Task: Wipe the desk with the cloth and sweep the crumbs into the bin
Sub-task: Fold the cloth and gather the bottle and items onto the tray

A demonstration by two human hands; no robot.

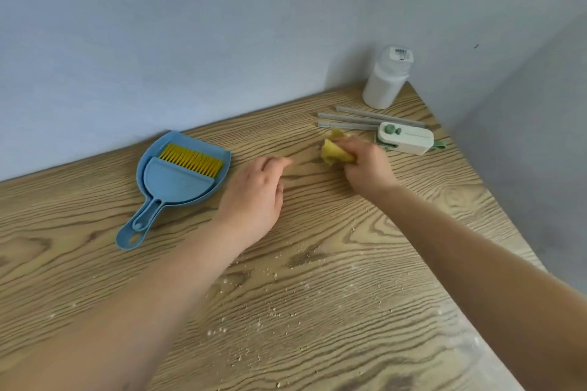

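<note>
While the right hand (368,162) is gripping the cloth (333,152), wiping is beginning. Left hand (254,197) is resting loosely open beside it (idle). Crumbs (276,314), nearer than both, are awaiting sweeping.

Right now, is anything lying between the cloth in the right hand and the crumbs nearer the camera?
Nothing visible. The right hand grips the yellow cloth; only bare desk lies between it and the crumbs.
</note>
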